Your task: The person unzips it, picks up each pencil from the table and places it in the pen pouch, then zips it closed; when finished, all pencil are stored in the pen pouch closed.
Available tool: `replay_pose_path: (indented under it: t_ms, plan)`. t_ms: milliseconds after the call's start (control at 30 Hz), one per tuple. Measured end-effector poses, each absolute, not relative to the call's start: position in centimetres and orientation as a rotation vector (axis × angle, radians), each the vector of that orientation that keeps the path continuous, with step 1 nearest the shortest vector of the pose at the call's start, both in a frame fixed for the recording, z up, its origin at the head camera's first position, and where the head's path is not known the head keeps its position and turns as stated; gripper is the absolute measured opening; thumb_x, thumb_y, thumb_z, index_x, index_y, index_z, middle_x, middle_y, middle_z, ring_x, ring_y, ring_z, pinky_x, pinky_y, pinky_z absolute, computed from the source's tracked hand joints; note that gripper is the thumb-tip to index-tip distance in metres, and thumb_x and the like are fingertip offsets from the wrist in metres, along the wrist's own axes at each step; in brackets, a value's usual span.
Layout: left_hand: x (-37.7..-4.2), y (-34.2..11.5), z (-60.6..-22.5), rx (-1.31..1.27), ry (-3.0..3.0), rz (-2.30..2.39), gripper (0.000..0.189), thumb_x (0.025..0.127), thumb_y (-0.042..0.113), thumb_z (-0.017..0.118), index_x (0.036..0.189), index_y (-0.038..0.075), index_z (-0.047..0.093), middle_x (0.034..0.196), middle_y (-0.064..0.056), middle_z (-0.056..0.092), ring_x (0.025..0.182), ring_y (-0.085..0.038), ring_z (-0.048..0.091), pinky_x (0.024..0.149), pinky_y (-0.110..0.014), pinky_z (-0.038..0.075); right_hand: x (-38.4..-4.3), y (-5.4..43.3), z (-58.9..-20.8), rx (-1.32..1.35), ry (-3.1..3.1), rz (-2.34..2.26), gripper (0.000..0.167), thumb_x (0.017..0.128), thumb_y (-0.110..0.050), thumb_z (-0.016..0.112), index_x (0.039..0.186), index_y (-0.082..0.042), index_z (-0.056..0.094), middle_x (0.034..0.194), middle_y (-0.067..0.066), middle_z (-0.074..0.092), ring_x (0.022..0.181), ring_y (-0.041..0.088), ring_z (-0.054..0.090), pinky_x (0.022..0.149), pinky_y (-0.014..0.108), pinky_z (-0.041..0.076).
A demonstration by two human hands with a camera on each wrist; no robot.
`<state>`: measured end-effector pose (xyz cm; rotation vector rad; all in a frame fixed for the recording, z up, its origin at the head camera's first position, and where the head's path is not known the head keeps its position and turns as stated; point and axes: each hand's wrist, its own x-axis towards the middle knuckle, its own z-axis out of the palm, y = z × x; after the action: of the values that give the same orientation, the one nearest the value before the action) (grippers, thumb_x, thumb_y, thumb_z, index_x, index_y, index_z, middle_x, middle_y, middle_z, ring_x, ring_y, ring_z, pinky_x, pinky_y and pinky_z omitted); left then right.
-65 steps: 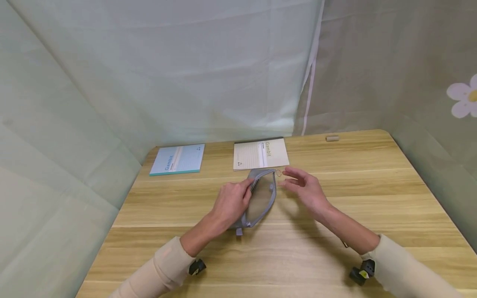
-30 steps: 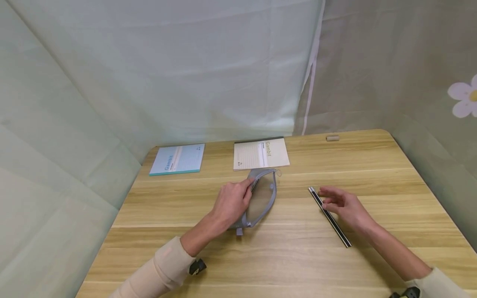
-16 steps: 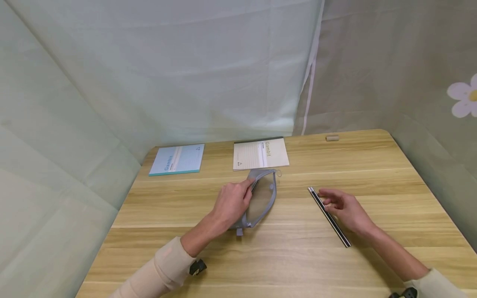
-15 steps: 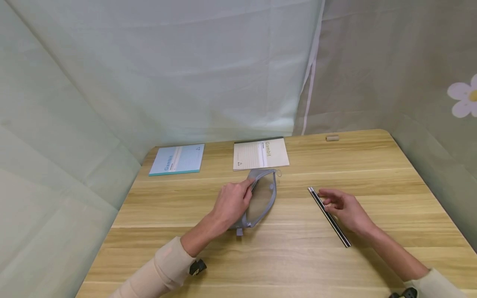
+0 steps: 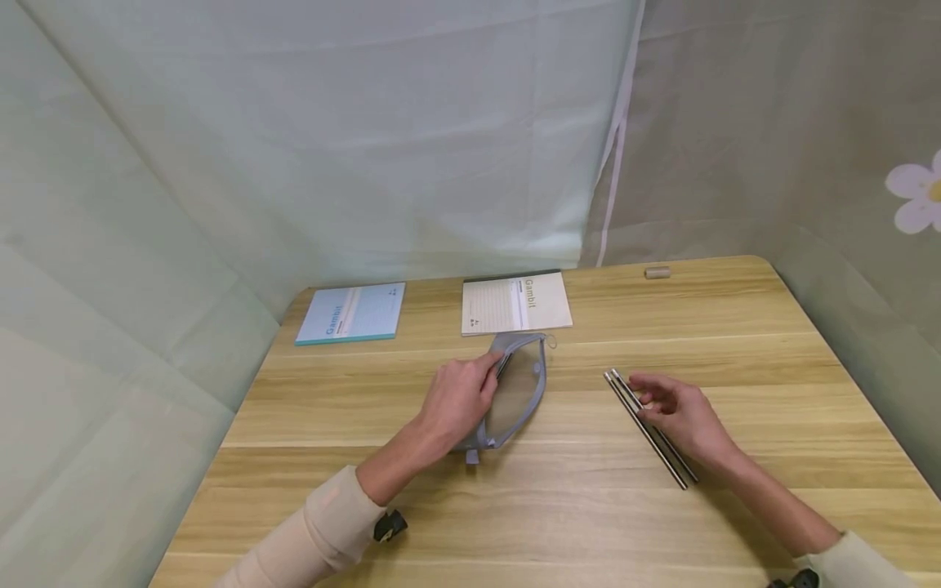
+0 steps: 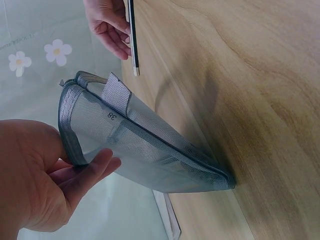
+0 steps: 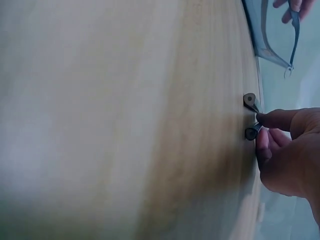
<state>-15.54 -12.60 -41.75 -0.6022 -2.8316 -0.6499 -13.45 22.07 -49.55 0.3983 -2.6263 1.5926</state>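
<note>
A grey mesh zip pouch gapes on the table in the head view. My left hand grips its left side, thumb on one face of the mesh in the left wrist view; a dark slim thing shows beside the fingers inside the pouch. To the right, two dark, pale-striped pencils lie side by side with a narrow gap. My right hand pinches the right pencil between thumb and fingers. The left pencil lies beside the thumb; its unsharpened end shows the lead in the right wrist view.
Behind the pouch lies a cream notebook, and at the back left a blue notebook. A small brownish cylinder rests near the table's far edge. Pale cloth hangs around the wooden table.
My right hand has come from the pouch's mouth to the pencils on the right. Over the last half second the two pencils have come slightly apart. My left hand stays on the pouch.
</note>
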Motion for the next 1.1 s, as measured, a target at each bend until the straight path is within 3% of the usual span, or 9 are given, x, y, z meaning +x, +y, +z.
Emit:
replay_pose_path:
  t_ms: [233,533,700,867,1100]
  plan:
    - [-15.6,-12.6,-41.8,-0.608,-2.821,-0.647,0.030,0.102,0.004,0.065,0.131,0.003,0.074,0.098,-0.012,0.080,0.055,-0.006,0.055,0.042,-0.017,0.039,-13.4,21.4,-49.3,0.349,-2.660,1.444,0.045,0.083,0.015,0.080,0.127,0.006,0.071,0.106,0.015,0.075,0.081,0.007,0.064,0.068,0.019,0.055]
    - [-15.6,-12.7,-41.8,-0.613,-2.823,-0.642,0.030,0.103,0.004,0.065,0.131,0.003,0.074,0.096,-0.011,0.080,0.053,-0.005,0.052,0.042,-0.018,0.038,-13.4,20.9,-48.8,0.229,-2.703,1.490,0.045,0.085,0.016,0.069,0.129,0.010,0.069,0.099,0.015,0.073,0.081,0.015,0.065,0.065,0.020,0.052]
    - [-15.6,-12.7,-41.9,-0.611,-2.823,-0.650,0.030,0.103,0.004,0.065,0.132,0.003,0.074,0.098,-0.012,0.080,0.052,-0.005,0.052,0.041,-0.017,0.038,-13.8,21.0,-47.7,0.074,-2.767,1.677,0.050,0.091,0.013,0.061,0.140,0.010,0.062,0.119,0.025,0.070,0.098,0.028,0.064,0.059,0.024,0.051]
    - [-15.6,-12.6,-41.8,-0.601,-2.830,-0.647,0.030,0.103,0.005,0.065,0.132,0.004,0.074,0.098,-0.011,0.080,0.052,-0.005,0.053,0.041,-0.017,0.038,-14.7,21.3,-46.4,-0.109,-2.748,1.912,0.053,0.098,0.008,0.057,0.151,0.006,0.054,0.145,0.030,0.057,0.123,0.033,0.057,0.072,0.023,0.053]
    - [-15.6,-12.6,-41.8,-0.598,-2.834,-0.648,0.031,0.103,0.004,0.064,0.132,0.003,0.073,0.095,-0.011,0.079,0.052,-0.005,0.052,0.041,-0.017,0.038,-16.1,21.3,-44.3,-0.199,-2.676,2.191,0.057,0.105,0.001,0.053,0.160,0.002,0.041,0.155,0.028,0.045,0.117,0.019,0.057,0.088,0.025,0.056]
